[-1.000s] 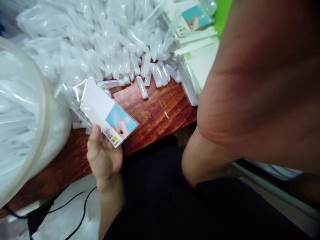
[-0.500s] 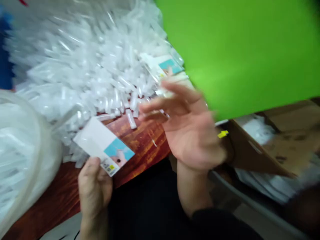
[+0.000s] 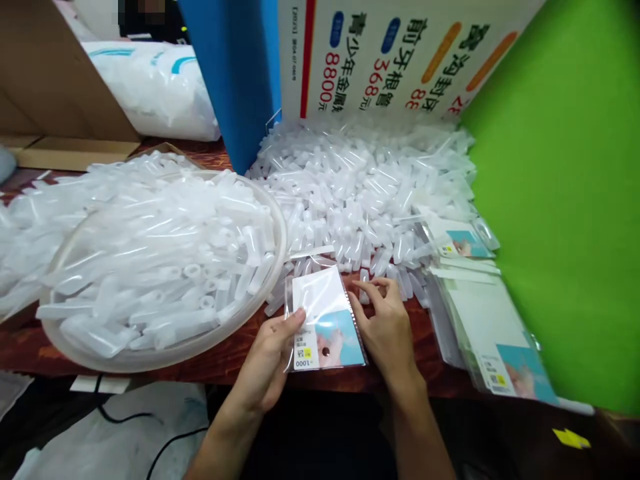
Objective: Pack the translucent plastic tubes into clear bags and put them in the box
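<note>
My left hand (image 3: 270, 360) pinches a clear plastic sleeve holding a printed card (image 3: 325, 333), thumb on top at its left edge. The card has a white part, a blue picture part, a dark round hole and a yellow mark. At the sleeve's right edge is my right hand (image 3: 387, 327), with thumb and index tips brought together; whether the sleeve's edge or something small is between them I cannot make out. Just beyond those fingers lie small translucent plastic tubes (image 3: 357, 230) in a heap. To the right is a stack of similar sleeved cards (image 3: 483, 313).
On the left, a wide plastic tub (image 3: 283, 247) overflows with more tubes. Blue (image 3: 230, 73), printed white (image 3: 370, 60) and green (image 3: 555, 200) panels stand behind and right of the heap. A cardboard box (image 3: 45, 73) and white plastic bag (image 3: 155, 97) are farther back.
The view has swung left and up, showing the tub and the printed panel. My right hand has come from raised and spread to the sleeve's right edge. My left hand keeps the sleeved card.
</note>
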Demonstrator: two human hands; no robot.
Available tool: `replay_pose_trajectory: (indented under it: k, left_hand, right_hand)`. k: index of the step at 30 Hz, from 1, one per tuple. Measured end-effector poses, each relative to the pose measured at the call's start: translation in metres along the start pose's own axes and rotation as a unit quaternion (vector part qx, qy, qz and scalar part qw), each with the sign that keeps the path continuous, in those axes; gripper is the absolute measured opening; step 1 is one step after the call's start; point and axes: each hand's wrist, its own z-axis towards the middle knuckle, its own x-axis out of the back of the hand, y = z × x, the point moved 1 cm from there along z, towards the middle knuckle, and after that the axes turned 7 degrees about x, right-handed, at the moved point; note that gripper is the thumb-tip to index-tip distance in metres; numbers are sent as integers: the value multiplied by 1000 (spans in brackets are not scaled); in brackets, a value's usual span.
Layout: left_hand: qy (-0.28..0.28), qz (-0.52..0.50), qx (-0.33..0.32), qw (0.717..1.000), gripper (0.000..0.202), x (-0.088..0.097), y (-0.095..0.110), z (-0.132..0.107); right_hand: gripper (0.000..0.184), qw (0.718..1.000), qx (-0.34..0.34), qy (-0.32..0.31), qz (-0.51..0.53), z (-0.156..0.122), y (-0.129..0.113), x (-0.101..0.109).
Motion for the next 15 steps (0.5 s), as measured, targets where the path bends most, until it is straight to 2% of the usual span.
replay_pose_trajectory:
  k: [2,4,6,7,9,12,14,15]
  left_hand:
    - [4,-32,15,999,27,3,2,1]
    - [13,-55,29,998,22,6,2,3]
    - [11,-54,34,998,20,8,2,2]
    - [1,-43,32,999,21,9,3,2]
    - [-24,-16,23,999,23,10,4,0]
    - [-15,-17,25,999,24,11,7,-1]
    - [15,-44,44,998,23,9,10,0]
    - [27,-57,52,997,22,8,12,0]
  right_hand:
    - [21,999,-5,-19,-25,-1,3,-5]
    - [18,1000,-24,-20,-3,-2,6,-6]
    - [15,993,-82,3,87,-2,7,-3]
    - [18,979,-122,17,164,-2,6,0]
    - [32,918,-193,34,346,-2,2,5]
    - [52,805,-234,26,544,-2,-9,9]
    - [56,764,-242,21,598,-2,-14,9]
    - [53,755,-242,18,608,-2,-15,9]
